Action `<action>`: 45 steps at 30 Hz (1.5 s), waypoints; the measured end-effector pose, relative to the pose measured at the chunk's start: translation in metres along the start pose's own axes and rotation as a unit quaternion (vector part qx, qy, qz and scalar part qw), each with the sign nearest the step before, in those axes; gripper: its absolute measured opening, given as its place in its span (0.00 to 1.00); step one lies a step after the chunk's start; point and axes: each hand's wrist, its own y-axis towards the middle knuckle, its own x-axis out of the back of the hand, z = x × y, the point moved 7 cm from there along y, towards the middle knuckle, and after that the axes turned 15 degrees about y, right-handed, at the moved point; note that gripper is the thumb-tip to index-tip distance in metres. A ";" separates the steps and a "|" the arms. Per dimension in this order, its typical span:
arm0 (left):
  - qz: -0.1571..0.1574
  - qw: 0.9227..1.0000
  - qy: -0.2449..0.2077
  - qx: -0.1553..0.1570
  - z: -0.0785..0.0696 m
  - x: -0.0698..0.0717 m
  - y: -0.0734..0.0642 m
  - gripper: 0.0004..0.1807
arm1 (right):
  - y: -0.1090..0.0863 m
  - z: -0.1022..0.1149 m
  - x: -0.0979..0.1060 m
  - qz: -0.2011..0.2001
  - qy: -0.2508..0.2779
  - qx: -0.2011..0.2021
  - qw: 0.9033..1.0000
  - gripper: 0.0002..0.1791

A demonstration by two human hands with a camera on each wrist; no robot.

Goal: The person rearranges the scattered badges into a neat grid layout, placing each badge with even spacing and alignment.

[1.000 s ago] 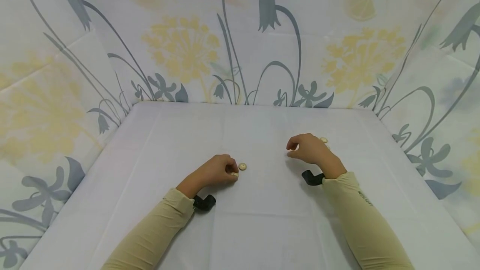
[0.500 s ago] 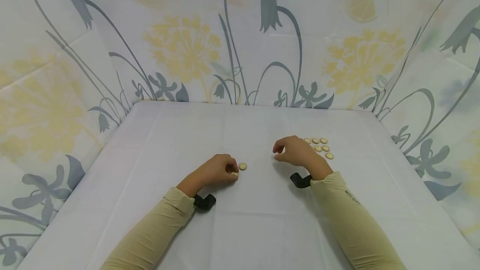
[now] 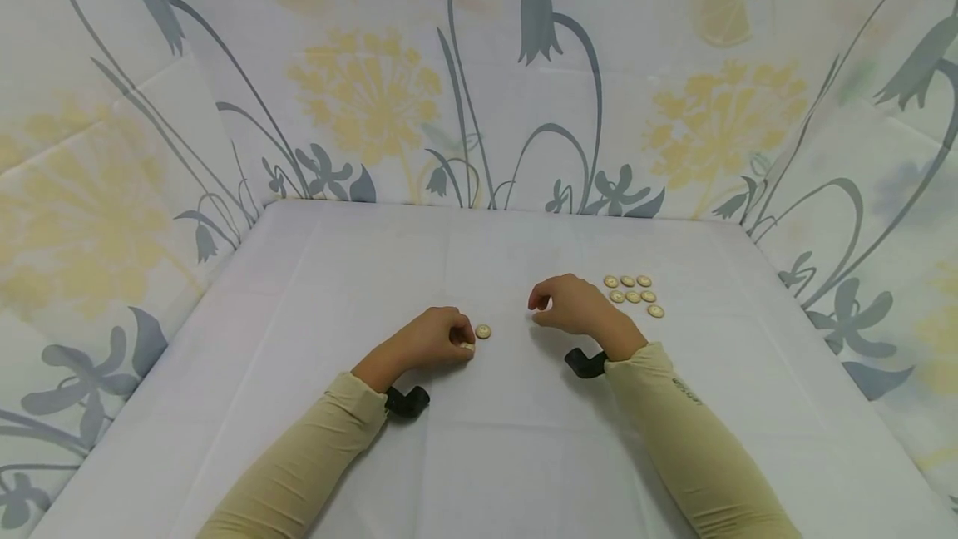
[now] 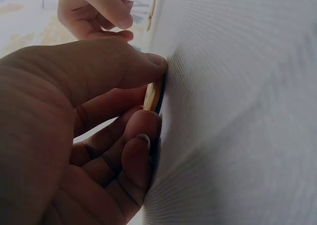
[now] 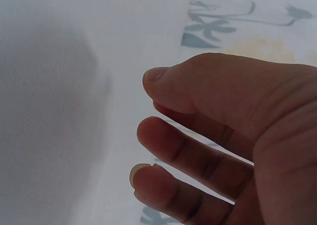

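In the head view my left hand [image 3: 430, 339] is low on the white table. Its thumb and fingertips pinch a pale wooden button [image 4: 151, 97], which the left wrist view shows edge-on against the cloth. Just beyond those fingertips another round button [image 3: 482, 331] lies flat. My right hand [image 3: 572, 306] hovers to the right of that button, its fingers loosely bent and apart. Nothing is between the right thumb and fingers [image 5: 158, 136] in the right wrist view.
Several more buttons [image 3: 632, 297] lie flat in short rows beyond and right of my right hand. White cloth covers the table [image 3: 509, 464]. A flower-printed curtain [image 3: 479, 73] hangs along the back and both sides.
My right hand has moved left, away from the grouped buttons and toward my left hand, so those buttons now show fully. My left hand has stayed in place with its button.
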 end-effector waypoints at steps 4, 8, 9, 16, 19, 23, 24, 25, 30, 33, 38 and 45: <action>0.000 1.000 -0.003 0.002 0.001 0.000 0.000 0.03 | 0.003 0.002 -0.007 0.006 -0.008 0.001 1.000 0.05; -0.001 1.000 -0.005 0.002 0.002 -0.001 0.002 0.02 | 0.005 0.007 -0.013 0.011 -0.017 0.003 1.000 0.06; -0.001 1.000 -0.006 0.002 0.003 -0.002 0.002 0.02 | 0.005 0.009 -0.015 0.013 -0.019 0.004 1.000 0.06; -0.002 1.000 -0.014 -0.002 0.005 -0.003 0.002 0.02 | 0.008 0.021 -0.026 0.028 -0.029 0.012 0.999 0.11; 0.000 1.000 -0.014 -0.001 0.005 -0.003 0.002 0.02 | 0.008 0.024 -0.029 0.032 -0.030 0.015 0.999 0.13; -0.001 1.000 -0.010 -0.003 0.005 -0.002 0.002 0.02 | 0.009 0.027 -0.033 0.033 -0.029 0.017 0.999 0.14; -0.001 1.000 -0.010 -0.004 0.004 -0.002 0.002 0.02 | 0.009 0.028 -0.033 0.034 -0.028 0.018 0.999 0.14; -0.001 1.000 -0.011 -0.004 0.004 -0.002 0.002 0.03 | 0.009 0.029 -0.034 0.034 -0.027 0.018 0.999 0.14; 0.000 1.000 -0.013 -0.006 0.004 -0.001 0.002 0.03 | 0.012 0.031 -0.038 0.038 -0.031 0.027 0.998 0.16; -0.001 1.000 -0.010 -0.009 0.003 0.000 0.002 0.02 | 0.014 0.033 -0.040 0.039 -0.037 0.034 0.998 0.16; -0.002 1.000 -0.011 -0.012 0.003 0.001 0.003 0.02 | 0.016 0.038 -0.046 0.043 -0.041 0.040 0.997 0.17; -0.002 1.000 -0.009 -0.013 0.003 0.000 0.003 0.02 | 0.019 0.043 -0.053 0.045 -0.053 0.047 0.996 0.17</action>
